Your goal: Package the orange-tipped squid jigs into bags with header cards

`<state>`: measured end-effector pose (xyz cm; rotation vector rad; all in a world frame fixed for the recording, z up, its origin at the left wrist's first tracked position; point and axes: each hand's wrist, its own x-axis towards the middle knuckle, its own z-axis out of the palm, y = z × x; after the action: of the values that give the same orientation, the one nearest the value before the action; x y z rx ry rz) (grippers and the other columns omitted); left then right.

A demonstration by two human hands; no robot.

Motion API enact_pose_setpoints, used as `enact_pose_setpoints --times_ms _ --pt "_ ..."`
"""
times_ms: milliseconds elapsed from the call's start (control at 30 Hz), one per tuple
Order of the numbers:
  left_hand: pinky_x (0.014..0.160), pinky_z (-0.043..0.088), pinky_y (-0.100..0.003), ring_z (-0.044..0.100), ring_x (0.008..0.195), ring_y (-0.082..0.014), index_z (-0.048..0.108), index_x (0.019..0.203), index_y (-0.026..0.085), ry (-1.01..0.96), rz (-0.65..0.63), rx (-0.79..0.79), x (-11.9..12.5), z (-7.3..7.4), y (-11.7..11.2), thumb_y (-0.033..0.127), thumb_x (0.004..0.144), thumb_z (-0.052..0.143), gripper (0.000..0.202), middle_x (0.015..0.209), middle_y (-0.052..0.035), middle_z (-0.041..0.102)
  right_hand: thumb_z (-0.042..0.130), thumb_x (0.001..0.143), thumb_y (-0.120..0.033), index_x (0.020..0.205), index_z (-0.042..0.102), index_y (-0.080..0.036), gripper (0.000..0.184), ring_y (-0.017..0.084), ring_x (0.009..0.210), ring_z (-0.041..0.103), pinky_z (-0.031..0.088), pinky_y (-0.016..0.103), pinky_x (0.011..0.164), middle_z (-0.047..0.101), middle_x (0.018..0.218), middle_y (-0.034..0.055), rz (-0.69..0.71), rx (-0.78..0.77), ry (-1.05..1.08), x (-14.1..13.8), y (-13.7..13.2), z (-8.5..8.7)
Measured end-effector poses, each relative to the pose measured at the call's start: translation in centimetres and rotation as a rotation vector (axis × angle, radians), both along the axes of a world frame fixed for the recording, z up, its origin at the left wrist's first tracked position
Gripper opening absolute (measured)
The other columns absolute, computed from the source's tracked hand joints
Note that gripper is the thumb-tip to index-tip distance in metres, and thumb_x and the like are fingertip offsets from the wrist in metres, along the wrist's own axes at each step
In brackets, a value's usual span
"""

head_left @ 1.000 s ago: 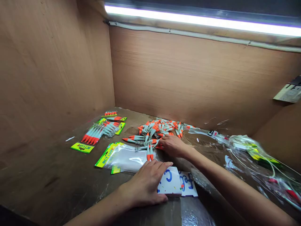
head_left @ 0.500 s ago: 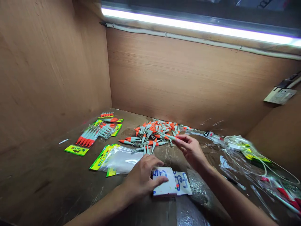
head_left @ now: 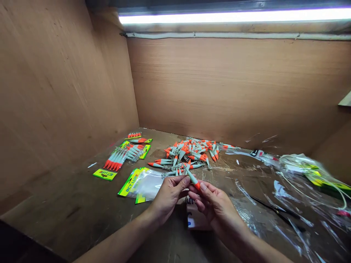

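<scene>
A white fishing lure (head_left: 192, 178) with orange ends is held between my two hands, above a white box with blue lettering (head_left: 195, 217). My right hand (head_left: 218, 201) pinches its near orange tip between thumb and fingers. Closed thumb against forefinger, my left hand (head_left: 171, 193) grips the lure's side; its exact contact is partly hidden. Behind the hands is a heap of similar lures (head_left: 182, 151) with wire hooks. Clear bags with yellow-green headers (head_left: 130, 184) lie beside my left hand. The right hand covers part of the box.
Filled lure packs (head_left: 113, 160) lie at the left. Black scissors (head_left: 276, 210) and plastic scraps (head_left: 283, 191) are on the right, with a clear plastic bag (head_left: 297, 164) farther back. Wooden walls (head_left: 219, 87) enclose the tabletop under a tube light (head_left: 233, 16).
My right hand has brought a lure from the heap toward me. My left hand has come off the box and met it at the lure. The view has turned slightly right.
</scene>
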<state>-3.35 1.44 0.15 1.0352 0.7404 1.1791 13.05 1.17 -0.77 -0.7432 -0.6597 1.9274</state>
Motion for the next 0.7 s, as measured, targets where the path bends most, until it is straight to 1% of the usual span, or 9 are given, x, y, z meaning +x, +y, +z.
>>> enact_pose_setpoints --times_ms 100,167,233,333,400,433,500,600,700 --pt "0.082 0.053 -0.028 0.068 0.082 -0.0173 0.078 0.102 0.015 -0.02 0.011 -0.01 -0.2 0.1 0.0 0.041 0.09 0.07 0.031 0.089 -0.0086 0.075 0.086 0.076 -0.037 0.104 0.073 -0.012 0.04 0.014 0.077 0.075 0.058 0.013 0.063 0.077 0.1 0.0126 0.025 0.012 -0.037 0.0 0.0 0.3" --pt "0.083 0.053 -0.028 0.068 0.088 -0.0187 0.078 0.102 0.015 -0.021 0.018 -0.009 -0.2 0.1 0.0 0.041 0.09 0.07 0.03 0.094 -0.0096 0.075 0.085 0.076 -0.038 0.103 0.074 -0.011 0.04 0.012 0.075 0.074 0.057 0.013 0.062 0.077 0.097 0.0124 0.042 0.021 -0.069 0.0 0.1 0.3" --pt "0.084 0.054 -0.029 0.068 0.092 -0.0203 0.078 0.103 0.015 -0.015 0.02 -0.007 -0.3 0.1 0.0 0.041 0.09 0.07 0.031 0.097 -0.0104 0.075 0.086 0.076 -0.036 0.106 0.074 -0.011 0.042 0.012 0.075 0.074 0.057 0.013 0.064 0.077 0.099 0.0126 0.054 0.027 -0.092 0.0 0.1 0.2" --pt "0.084 0.054 -0.03 0.069 0.091 -0.021 0.079 0.103 0.014 0.003 0.016 -0.001 -0.4 0.1 0.0 0.042 0.089 0.071 0.032 0.098 -0.0109 0.075 0.089 0.073 -0.032 0.11 0.073 -0.012 0.045 0.012 0.078 0.073 0.057 0.014 0.07 0.077 0.099 0.0116 0.054 0.038 -0.084 0.0 0.0 0.0" --pt "0.085 0.054 -0.03 0.069 0.09 -0.0206 0.079 0.102 0.014 0.011 0.011 0.002 -0.4 0.1 -0.1 0.041 0.089 0.071 0.031 0.097 -0.0106 0.075 0.09 0.07 -0.03 0.108 0.074 -0.011 0.046 0.012 0.079 0.072 0.057 0.017 0.074 0.076 0.097 0.0108 0.051 0.041 -0.079 0.0 -0.1 0.0" --pt "0.086 0.053 -0.03 0.069 0.09 -0.0202 0.079 0.102 0.015 0.016 0.007 0.002 -0.4 0.0 -0.1 0.04 0.089 0.071 0.03 0.096 -0.0103 0.076 0.091 0.068 -0.029 0.106 0.074 -0.012 0.045 0.012 0.077 0.071 0.057 0.017 0.075 0.076 0.096 0.0098 0.045 0.039 -0.089 0.1 -0.1 0.0" --pt "0.088 0.052 -0.029 0.069 0.091 -0.0196 0.079 0.102 0.015 0.027 -0.005 0.001 -0.4 0.0 -0.1 0.038 0.089 0.072 0.028 0.095 -0.0096 0.076 0.093 0.064 -0.028 0.099 0.075 -0.013 0.042 0.01 0.071 0.068 0.055 0.017 0.068 0.074 0.089 0.006 0.031 0.04 -0.126 0.1 0.0 -0.1" --pt "0.09 0.051 -0.03 0.069 0.092 -0.02 0.079 0.104 0.015 0.04 -0.033 -0.001 -0.3 0.0 -0.2 0.036 0.09 0.071 0.027 0.095 -0.0095 0.076 0.095 0.059 -0.029 0.087 0.071 -0.014 0.039 0.006 0.06 0.058 0.047 0.015 0.055 0.068 0.075 -0.0001 0.005 0.088 -0.189 0.3 0.2 -0.6" --pt "0.088 0.051 -0.031 0.069 0.091 -0.0211 0.079 0.105 0.014 0.031 -0.066 -0.006 -0.1 0.1 -0.3 0.036 0.091 0.07 0.028 0.096 -0.0104 0.076 0.096 0.057 -0.032 0.082 0.066 -0.015 0.042 0.007 0.055 0.054 0.043 0.017 0.051 0.066 0.068 -0.0011 -0.011 0.163 -0.246 0.4 0.6 -1.4"
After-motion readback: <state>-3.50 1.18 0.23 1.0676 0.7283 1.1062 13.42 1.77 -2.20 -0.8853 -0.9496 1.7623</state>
